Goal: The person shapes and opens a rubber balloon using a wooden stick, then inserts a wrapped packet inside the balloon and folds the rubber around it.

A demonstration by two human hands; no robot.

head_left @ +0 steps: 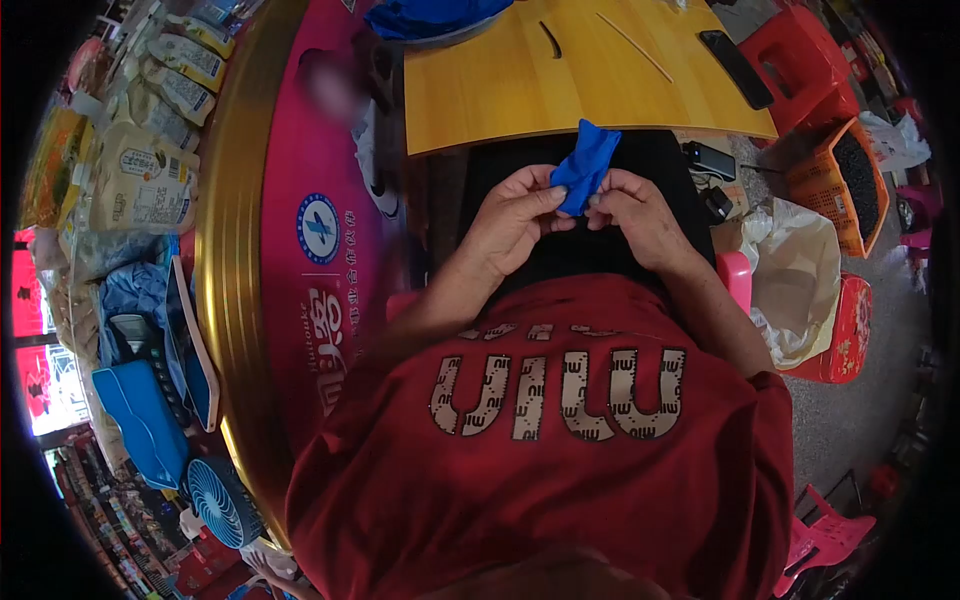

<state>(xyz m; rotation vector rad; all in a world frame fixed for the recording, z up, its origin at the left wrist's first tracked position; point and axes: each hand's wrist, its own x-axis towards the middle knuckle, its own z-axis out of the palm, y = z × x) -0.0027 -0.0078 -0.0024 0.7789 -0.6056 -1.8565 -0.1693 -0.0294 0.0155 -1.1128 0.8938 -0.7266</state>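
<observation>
Light Pinch on a Blue Fold Above the Lap

The narrow, folded, bright-blue piece of soft-looking material (pixel 588 165) is held up over the lap in black cloth (pixel 515 165), just short of the near edge of the yellow wood-grain tabletop (pixel 480 95). The bare left hand (pixel 515 222) grips its lower left side, thumb pressed flat on the front. The bare right hand (pixel 643 212) is drawn narrow, thumb and fingertips pinching at the lower right edge (how much material sits between them is hard to tell).

The likeliest trouble is slippage. Both grips sit low, and the top of the piece stands free, so the folds could spring apart or flop over if the left thumb eases. Uneven pulling between the hands could skew the folds or, if the material is thin, tear it. Should both pinches fail, the piece would probably drop onto the dark lap, since no tabletop lies beneath it.

The thin pale wooden stick (pixel 636 47) and the short, dark, curved strip (pixel 551 40) lie well apart from the hands; a careless sweep of a sleeve or forearm seems unlikely to knock them.
</observation>
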